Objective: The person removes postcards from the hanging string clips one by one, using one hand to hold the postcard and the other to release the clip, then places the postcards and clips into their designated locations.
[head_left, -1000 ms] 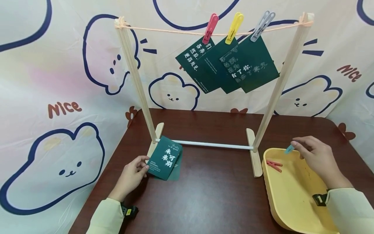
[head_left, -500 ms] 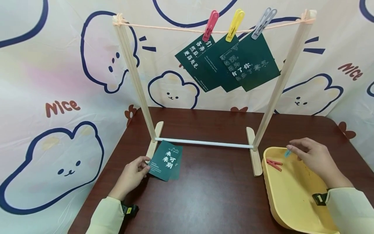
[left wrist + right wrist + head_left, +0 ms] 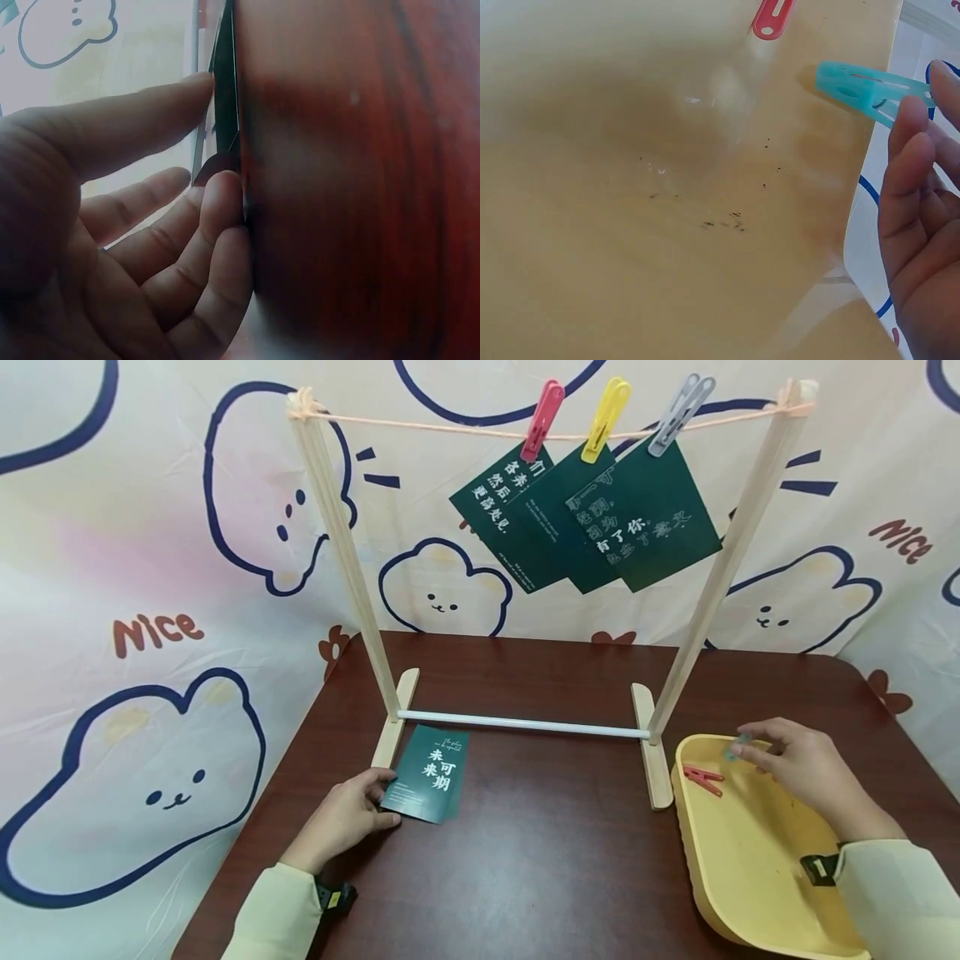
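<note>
My left hand [image 3: 348, 817] is at the lower left corner of a green card [image 3: 427, 777] with white lettering, which lies over another card on the table. Thumb and fingers stand apart at the card's edges; in the left wrist view the thumb [image 3: 142, 120] is spread away from the fingers. Over the yellow tray [image 3: 701, 868], my right hand [image 3: 798, 768] pinches a light blue clothespin [image 3: 870, 90] by one end. A red clothespin [image 3: 703, 779] lies in the tray close by.
A wooden frame with a left post [image 3: 341, 552] and right post [image 3: 738, 552] holds a string [image 3: 420, 425]. Three green cards hang there from red [image 3: 543, 420], yellow [image 3: 606, 418] and grey [image 3: 681, 414] clothespins. A white rod [image 3: 525, 724] joins the frame's feet.
The upper green card has come down flat over the other card, and my left thumb and fingers have spread apart. My right hand has shifted slightly left with the light blue clothespin.
</note>
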`<state>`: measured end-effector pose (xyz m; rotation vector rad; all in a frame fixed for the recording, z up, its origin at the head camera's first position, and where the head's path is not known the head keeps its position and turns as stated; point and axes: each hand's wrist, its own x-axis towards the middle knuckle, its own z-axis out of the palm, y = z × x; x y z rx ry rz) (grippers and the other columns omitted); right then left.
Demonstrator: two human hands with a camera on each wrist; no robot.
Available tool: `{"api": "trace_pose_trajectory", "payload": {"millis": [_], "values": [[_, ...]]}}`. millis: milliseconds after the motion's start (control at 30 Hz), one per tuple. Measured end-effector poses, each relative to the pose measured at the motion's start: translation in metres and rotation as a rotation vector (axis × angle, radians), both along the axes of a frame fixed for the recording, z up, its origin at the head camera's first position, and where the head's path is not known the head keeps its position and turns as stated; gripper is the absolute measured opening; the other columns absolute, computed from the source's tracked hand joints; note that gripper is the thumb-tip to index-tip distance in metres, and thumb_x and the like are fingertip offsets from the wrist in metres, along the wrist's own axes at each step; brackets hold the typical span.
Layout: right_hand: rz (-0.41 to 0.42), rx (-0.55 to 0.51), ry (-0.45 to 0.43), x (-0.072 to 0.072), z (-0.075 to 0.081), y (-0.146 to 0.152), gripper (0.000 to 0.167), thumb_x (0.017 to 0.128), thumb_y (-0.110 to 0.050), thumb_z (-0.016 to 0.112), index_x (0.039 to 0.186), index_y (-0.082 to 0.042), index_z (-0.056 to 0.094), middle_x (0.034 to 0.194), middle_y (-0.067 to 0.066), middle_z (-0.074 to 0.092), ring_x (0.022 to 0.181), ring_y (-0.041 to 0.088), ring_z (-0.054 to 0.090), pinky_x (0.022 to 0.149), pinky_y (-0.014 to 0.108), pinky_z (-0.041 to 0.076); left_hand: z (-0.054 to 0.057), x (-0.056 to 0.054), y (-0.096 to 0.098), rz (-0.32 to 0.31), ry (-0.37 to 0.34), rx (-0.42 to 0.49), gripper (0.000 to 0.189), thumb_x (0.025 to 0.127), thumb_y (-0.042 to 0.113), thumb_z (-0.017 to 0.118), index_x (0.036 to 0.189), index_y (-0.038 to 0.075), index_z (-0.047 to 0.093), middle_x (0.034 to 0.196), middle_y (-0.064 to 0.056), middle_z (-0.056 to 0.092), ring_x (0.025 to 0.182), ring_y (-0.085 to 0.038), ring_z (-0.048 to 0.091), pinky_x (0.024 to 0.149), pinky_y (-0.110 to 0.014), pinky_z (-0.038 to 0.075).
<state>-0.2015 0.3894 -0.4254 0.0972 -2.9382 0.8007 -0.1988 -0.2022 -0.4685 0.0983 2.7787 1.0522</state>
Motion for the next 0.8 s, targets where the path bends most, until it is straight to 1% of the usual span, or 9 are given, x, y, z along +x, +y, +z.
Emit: {"api": "trace_pose_trajectory", "payload": {"millis": [167,300,367,433,567,667,800], "values": [[0.007,-0.012,-0.078,0.0,-0.001,0.001,0.052,0.093,-0.044,0.064,0.123,-0.002,0.061,0.091,0.009,0.064,0.072,0.022,0.062,0.052,0.031,0.049,-0.001,-0.001,0.003,-0.044,0.036,-0.1,0.059,0.073,0.009,0.085,0.126,0.008,0.06,0.08,-0.001,0.059,0.067,-0.015,0.053,0.061,-0.032,0.045],[0.01,-0.026,-0.129,-0.001,-0.001,0.001,0.055,0.091,-0.048,0.064,0.124,-0.004,0.06,0.089,0.009,0.066,0.073,0.022,0.063,0.054,0.032,0.049,-0.001,-0.001,0.006,-0.057,0.064,-0.173,0.058,0.074,0.013,0.085,0.126,0.008,0.06,0.073,0.002,0.056,0.065,-0.014,0.051,0.061,-0.032,0.043],[0.009,-0.029,-0.141,0.0,-0.001,0.001,0.056,0.09,-0.049,0.065,0.123,-0.004,0.06,0.092,0.01,0.066,0.074,0.022,0.063,0.055,0.032,0.05,0.0,-0.001,0.008,-0.056,0.067,-0.197,0.058,0.075,0.014,0.085,0.126,0.008,0.06,0.07,0.003,0.054,0.063,-0.014,0.05,0.059,-0.032,0.042],[0.009,-0.024,-0.145,0.0,0.0,0.001,0.055,0.089,-0.049,0.067,0.121,-0.005,0.062,0.097,0.012,0.065,0.076,0.023,0.063,0.056,0.033,0.05,0.0,-0.002,0.011,-0.055,0.065,-0.214,0.057,0.075,0.015,0.084,0.127,0.008,0.06,0.067,0.003,0.054,0.061,-0.014,0.049,0.057,-0.032,0.041],[0.026,0.014,-0.122,-0.002,0.001,0.001,0.054,0.085,-0.05,0.071,0.114,-0.005,0.067,0.106,0.014,0.063,0.082,0.026,0.06,0.06,0.034,0.048,0.0,-0.002,0.013,-0.053,0.064,-0.23,0.057,0.075,0.016,0.084,0.126,0.008,0.06,0.065,0.004,0.053,0.059,-0.013,0.049,0.054,-0.032,0.04],[0.039,0.039,-0.114,-0.003,0.001,0.001,0.052,0.083,-0.05,0.073,0.11,-0.005,0.069,0.101,0.011,0.065,0.083,0.026,0.058,0.062,0.034,0.047,0.0,-0.003,0.015,-0.053,0.063,-0.236,0.058,0.075,0.016,0.084,0.127,0.008,0.06,0.064,0.004,0.053,0.058,-0.013,0.049,0.053,-0.031,0.04],[0.044,0.048,-0.136,-0.005,-0.001,0.001,0.049,0.083,-0.048,0.075,0.109,-0.006,0.07,0.098,0.007,0.067,0.081,0.023,0.058,0.061,0.032,0.046,0.001,-0.005,0.016,-0.059,0.053,-0.241,0.061,0.075,0.017,0.085,0.128,0.007,0.058,0.063,0.004,0.054,0.058,-0.013,0.05,0.053,-0.031,0.041]]}}
